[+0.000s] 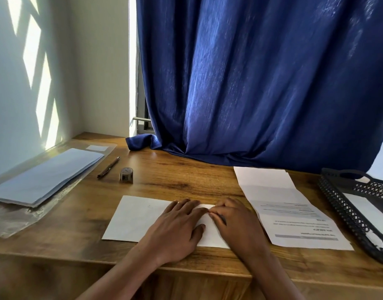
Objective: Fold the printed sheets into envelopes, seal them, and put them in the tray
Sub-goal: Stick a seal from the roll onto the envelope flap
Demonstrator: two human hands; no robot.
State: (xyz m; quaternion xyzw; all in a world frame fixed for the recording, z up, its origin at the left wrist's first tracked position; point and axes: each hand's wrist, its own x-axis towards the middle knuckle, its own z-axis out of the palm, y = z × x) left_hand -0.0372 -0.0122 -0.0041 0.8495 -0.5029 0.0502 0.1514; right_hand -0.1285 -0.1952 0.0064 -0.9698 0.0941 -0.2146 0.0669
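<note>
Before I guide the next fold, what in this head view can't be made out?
- Fold line on the folded sheet: covered by the left hand and right hand.
- Text on the printed sheet: too small and upside down to read.
- Tray: far side cut off by the right edge; only some white paper shows inside.
- Blue stack: count of pieces unclear.

You see daylight enter beside the curtain, throwing bright slanted patches on the left wall; the bench stays dimmer, edges bend.
</note>
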